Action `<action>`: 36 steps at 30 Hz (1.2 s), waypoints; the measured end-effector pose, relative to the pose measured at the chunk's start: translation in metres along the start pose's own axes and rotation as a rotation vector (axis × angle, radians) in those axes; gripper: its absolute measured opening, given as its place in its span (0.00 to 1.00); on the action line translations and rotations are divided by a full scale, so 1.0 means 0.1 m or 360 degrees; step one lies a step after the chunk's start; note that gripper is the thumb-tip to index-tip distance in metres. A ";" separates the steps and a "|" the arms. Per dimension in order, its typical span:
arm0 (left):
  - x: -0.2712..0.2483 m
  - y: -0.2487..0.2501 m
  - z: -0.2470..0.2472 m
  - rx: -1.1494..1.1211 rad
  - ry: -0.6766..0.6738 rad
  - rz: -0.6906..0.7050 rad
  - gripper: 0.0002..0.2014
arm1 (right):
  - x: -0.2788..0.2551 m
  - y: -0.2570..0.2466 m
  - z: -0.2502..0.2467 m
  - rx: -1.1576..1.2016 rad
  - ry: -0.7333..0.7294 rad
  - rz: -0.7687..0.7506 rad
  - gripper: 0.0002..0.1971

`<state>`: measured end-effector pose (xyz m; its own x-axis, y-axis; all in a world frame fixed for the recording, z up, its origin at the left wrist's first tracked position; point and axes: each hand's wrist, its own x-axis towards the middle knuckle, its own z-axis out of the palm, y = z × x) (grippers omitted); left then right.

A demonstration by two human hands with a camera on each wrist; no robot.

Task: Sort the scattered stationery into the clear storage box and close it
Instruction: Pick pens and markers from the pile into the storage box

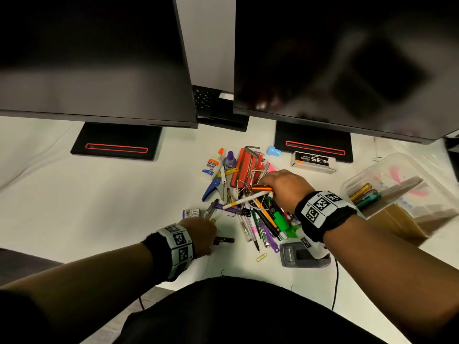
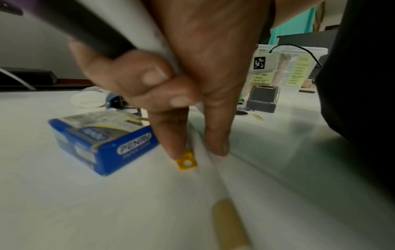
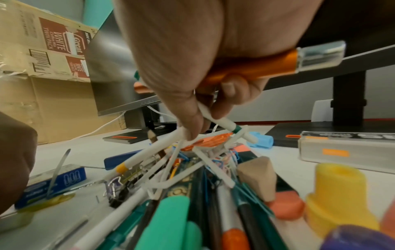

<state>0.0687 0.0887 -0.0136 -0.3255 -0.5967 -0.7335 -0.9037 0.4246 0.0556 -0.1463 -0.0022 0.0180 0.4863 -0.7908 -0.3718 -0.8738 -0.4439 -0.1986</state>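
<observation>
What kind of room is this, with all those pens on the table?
Most likely an office desk or workstation. Two dark monitors stand side by side on a white desk, a keyboard sits behind them, and a pile of pens lies in front.

Head view looks steeply down from above at the white desk [image 1: 99,194], both forearms in frame, monitors at the top. Left wrist view sits low, nearly at desk level, very close behind the left hand [image 2: 171,76]. Right wrist view is close behind the right hand [image 3: 192,59], over the pen pile [image 3: 192,194]. All share the blue clip box [image 2: 102,143].
</observation>
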 end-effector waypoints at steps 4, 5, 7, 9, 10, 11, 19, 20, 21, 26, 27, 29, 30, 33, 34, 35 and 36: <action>0.08 0.08 -0.04 -0.0024 0.0018 -0.0059 0.15 | -0.09 0.10 -0.02 -0.0126 -0.0017 0.0045 0.24; 0.10 0.11 -0.05 -0.0013 0.0024 -0.0060 0.14 | -0.12 0.11 -0.04 -0.0163 -0.0025 0.0054 0.23; 0.13 0.13 -0.07 -0.0022 0.0024 -0.0058 0.14 | -0.17 0.12 -0.08 -0.0195 -0.0034 0.0073 0.20; 0.15 0.14 -0.09 -0.0059 0.0028 -0.0066 0.14 | -0.20 0.12 -0.12 -0.0176 0.0017 0.0113 0.16; 0.17 0.14 -0.11 -0.0088 0.0036 -0.0071 0.15 | -0.23 0.12 -0.14 -0.0144 0.0056 0.0137 0.14; 0.19 0.14 -0.12 -0.0123 0.0048 -0.0073 0.15 | -0.25 0.11 -0.15 -0.0107 0.0096 0.0162 0.14; 0.33 0.27 -0.29 -0.0190 0.0346 0.0031 0.18 | -0.42 0.23 -0.13 0.0206 0.0266 0.0392 0.12; 0.34 0.30 -0.30 -0.0149 0.0373 0.0058 0.17 | -0.43 0.25 -0.11 0.0225 0.0270 0.0407 0.12; 0.34 0.32 -0.32 -0.0115 0.0383 0.0086 0.16 | -0.43 0.26 -0.11 0.0249 0.0275 0.0415 0.11; 0.34 0.37 -0.35 0.0056 0.0348 0.0257 0.14 | -0.35 0.14 -0.07 0.0261 0.0234 0.0244 0.13; 0.34 0.38 -0.34 0.0099 0.0359 0.0307 0.15 | -0.31 0.10 -0.02 0.0218 0.0169 0.0157 0.14; 0.35 0.39 -0.32 0.0196 0.0374 0.0415 0.16 | -0.23 0.01 0.06 0.0096 -0.0008 0.0045 0.18; 0.36 0.41 -0.32 0.0227 0.0361 0.0451 0.17 | -0.19 -0.04 0.10 0.0032 -0.0103 0.0022 0.19; 0.41 0.46 -0.33 0.0289 0.0327 0.0478 0.19 | -0.13 -0.13 0.15 -0.0105 -0.0293 0.0026 0.22; 0.41 0.46 -0.33 0.0315 0.0341 0.0484 0.21 | -0.12 -0.13 0.17 -0.0121 -0.0308 0.0040 0.23; 0.42 0.47 -0.33 0.0335 0.0361 0.0489 0.22 | -0.12 -0.14 0.17 -0.0136 -0.0309 0.0046 0.23; 0.43 0.46 -0.32 0.0350 0.0375 0.0500 0.22 | -0.12 -0.13 0.18 -0.0159 -0.0296 0.0046 0.22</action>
<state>0.0038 0.0609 -0.0211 -0.6523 -0.5433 -0.5284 -0.6782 0.7297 0.0870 -0.1413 0.0209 0.0083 0.4430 -0.7164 -0.5391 -0.8777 -0.4691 -0.0978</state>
